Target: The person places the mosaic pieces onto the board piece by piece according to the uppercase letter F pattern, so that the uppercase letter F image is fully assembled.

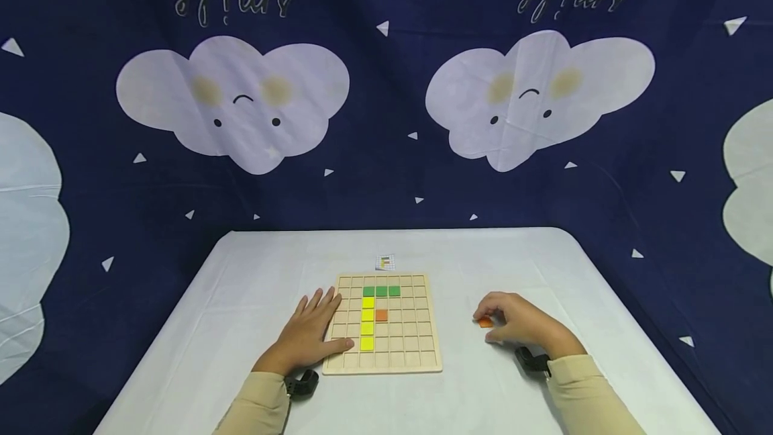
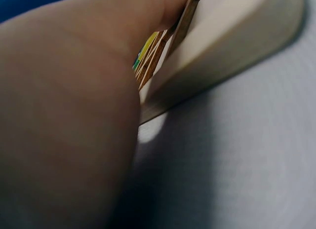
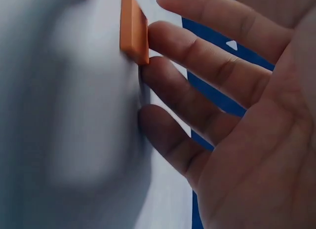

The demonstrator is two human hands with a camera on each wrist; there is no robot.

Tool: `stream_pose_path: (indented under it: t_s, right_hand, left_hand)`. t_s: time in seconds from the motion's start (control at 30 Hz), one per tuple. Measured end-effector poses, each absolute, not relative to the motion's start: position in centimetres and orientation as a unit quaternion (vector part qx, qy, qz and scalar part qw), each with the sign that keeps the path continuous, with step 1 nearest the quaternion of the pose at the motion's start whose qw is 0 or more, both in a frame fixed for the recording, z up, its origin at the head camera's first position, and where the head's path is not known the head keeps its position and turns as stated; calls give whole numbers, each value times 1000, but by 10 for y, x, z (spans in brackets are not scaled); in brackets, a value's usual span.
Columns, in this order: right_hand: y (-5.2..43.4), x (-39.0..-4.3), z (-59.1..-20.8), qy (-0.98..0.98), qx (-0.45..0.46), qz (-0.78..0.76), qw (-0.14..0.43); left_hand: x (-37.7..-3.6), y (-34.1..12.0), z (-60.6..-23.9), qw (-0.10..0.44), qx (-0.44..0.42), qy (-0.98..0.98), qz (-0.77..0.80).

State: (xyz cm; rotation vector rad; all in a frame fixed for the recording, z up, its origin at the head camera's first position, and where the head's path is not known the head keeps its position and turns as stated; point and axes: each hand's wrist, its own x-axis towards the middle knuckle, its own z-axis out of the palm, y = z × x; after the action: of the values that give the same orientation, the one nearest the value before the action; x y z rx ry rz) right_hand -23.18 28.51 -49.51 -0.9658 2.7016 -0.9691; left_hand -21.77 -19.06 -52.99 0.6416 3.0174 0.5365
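Observation:
My left hand [image 1: 311,331] lies spread over the left side of a wooden grid board [image 1: 410,361], its thumb reaching the lower squares. In the left wrist view the hand's blurred side covers much of the board's edge [image 2: 232,61]. Green tiles [image 1: 381,291] form a short row on the board, with a column of yellow tiles [image 1: 368,315] below its left end. One orange tile [image 1: 381,315] sits right of that column. Off to the right, my right hand [image 1: 519,319] has its fingertips at a loose orange tile [image 3: 133,31] on the table. The thumb stays apart from it.
A small printed pattern card [image 1: 385,262] lies just behind the board. The white-covered table [image 1: 290,254] ends at a dark blue curtain [image 1: 386,99] with cloud prints. Black wrist bands [image 1: 302,383] sit at both sleeves.

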Motion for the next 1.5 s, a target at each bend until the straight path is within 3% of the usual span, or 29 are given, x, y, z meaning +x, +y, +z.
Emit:
stream_pose_path:
  t_s: [0.77, 1.0, 1.5]
  right_hand:
    - [286, -227, -505, 880, -341, -330, -28]
    - [284, -226, -506, 882, -330, -334, -28]
    - [274, -230, -505, 893, -310, -326, -15]
  left_hand:
    - [-218, -193, -530, 0, 212, 963, 164]
    - [-216, -193, -531, -19, 216, 959, 182]
    - [-217, -191, -530, 10, 203, 966, 162]
